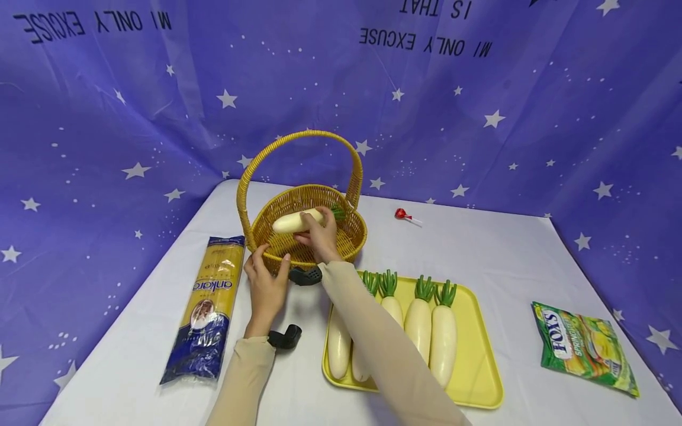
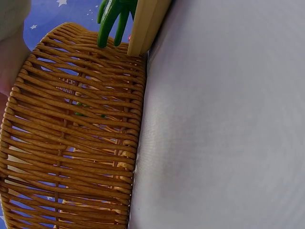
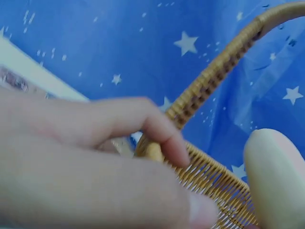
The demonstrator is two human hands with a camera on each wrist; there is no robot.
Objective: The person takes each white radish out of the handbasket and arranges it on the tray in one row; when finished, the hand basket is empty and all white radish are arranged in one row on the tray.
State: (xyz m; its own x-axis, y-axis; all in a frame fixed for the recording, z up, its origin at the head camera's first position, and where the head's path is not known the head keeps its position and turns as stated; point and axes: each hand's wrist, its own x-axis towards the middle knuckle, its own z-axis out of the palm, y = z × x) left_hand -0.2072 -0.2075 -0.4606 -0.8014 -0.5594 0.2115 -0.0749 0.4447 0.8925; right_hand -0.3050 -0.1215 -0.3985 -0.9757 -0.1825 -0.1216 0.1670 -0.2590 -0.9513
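A white radish point(image 1: 292, 222) with green leaves lies at a slant in the mouth of the wicker basket point(image 1: 356, 239). My right hand point(image 1: 322, 235) holds it, thumb and fingers around its leafy half. The radish's blunt tip point(image 3: 276, 176) shows at the right of the right wrist view. My left hand point(image 1: 267, 289) grips the basket's near left rim, fingers bent over the edge. In the left wrist view the woven basket side point(image 2: 76, 129) fills the left. Beside the basket, several more white radishes point(image 1: 444, 343) lie on a yellow tray point(image 1: 479, 355), partly hidden by my right sleeve.
A pasta packet point(image 1: 205, 307) lies left of the basket. A red lollipop point(image 1: 401, 213) is at the back, and a green candy bag point(image 1: 585, 348) lies at the right. The basket's tall handle point(image 1: 306, 135) arches over its opening. A starry purple cloth point(image 1: 453, 118) hangs behind the table.
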